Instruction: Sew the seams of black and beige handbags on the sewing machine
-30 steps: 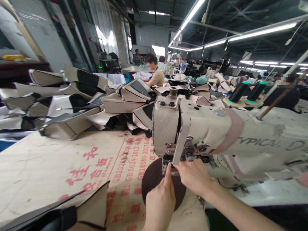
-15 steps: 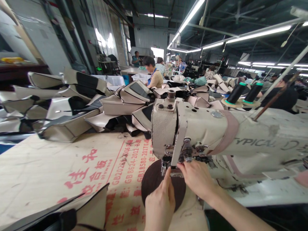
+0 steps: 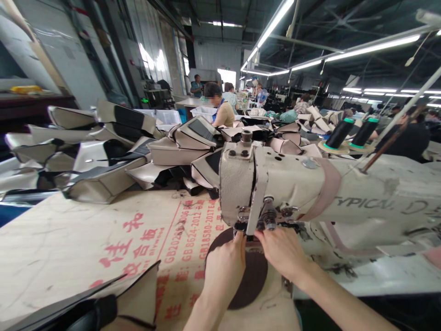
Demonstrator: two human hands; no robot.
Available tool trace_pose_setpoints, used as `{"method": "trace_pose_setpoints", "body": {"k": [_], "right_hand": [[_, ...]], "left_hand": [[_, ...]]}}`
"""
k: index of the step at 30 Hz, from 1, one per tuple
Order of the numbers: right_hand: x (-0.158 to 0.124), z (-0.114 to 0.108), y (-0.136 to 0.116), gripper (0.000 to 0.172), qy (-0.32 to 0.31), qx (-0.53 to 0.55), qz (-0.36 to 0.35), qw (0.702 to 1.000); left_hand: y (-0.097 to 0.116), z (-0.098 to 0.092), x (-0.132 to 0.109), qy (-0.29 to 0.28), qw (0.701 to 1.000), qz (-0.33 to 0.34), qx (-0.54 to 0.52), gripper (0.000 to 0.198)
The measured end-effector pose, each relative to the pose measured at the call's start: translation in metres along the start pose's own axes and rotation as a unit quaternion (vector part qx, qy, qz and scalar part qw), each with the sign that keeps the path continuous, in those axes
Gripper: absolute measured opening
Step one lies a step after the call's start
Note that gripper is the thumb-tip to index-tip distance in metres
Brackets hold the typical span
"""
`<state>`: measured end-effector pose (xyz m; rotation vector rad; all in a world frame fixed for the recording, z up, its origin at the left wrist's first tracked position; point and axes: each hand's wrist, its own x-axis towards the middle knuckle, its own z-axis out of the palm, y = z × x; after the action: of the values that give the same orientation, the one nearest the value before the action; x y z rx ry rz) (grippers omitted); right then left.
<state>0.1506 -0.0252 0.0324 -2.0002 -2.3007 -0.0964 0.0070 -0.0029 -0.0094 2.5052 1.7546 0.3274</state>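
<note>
Brown round patch (image 3: 253, 280) of leather-like material lies on the red-printed plywood tabletop (image 3: 103, 239), under the cream metal sewing machine head (image 3: 292, 184). I see my left hand (image 3: 223, 271) and right hand (image 3: 280, 250) meet at its needle foot, fingers bunched close. I cannot tell what they grip.

A worn cream-beige industrial sewing machine (image 3: 296, 184) fills the centre and right of the frame. Its long arm runs off the right edge, with "TYPICAL" in grey letters along its side and a dull pink band wrapped around it. At its head, just left of centre, a cluster of dark metal needle-bar parts (image 3: 268, 219) hangs down. Directly below lies a flat, dark brown round piece of material (image 3: 254, 282), in the lower centre, partly hidden by the left hand (image 3: 223, 271) and right hand (image 3: 280, 250).
</note>
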Motion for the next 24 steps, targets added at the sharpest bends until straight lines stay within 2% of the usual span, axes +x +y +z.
{"method": "trace_pose_setpoints", "body": {"k": [5,11,18,24], "right_hand": [[-0.008,-0.005,0.0,0.02,0.0,0.002,-0.029,1.0],[-0.002,0.003,-0.009,0.024,-0.021,-0.023,-0.023,0.999],[-0.002,0.009,-0.006,0.027,-0.005,0.006,0.014,1.0],[0.008,0.007,0.002,0.029,0.002,0.034,0.027,0.999]], "left_hand": [[0.001,-0.008,0.005,-0.033,0.999,-0.004,0.003,0.028],[0.003,-0.012,0.004,-0.064,0.998,0.007,0.008,0.028],[0.008,-0.014,0.009,-0.037,0.999,0.018,0.002,0.027],[0.017,-0.024,0.018,-0.065,0.994,0.034,0.077,0.03]]}}
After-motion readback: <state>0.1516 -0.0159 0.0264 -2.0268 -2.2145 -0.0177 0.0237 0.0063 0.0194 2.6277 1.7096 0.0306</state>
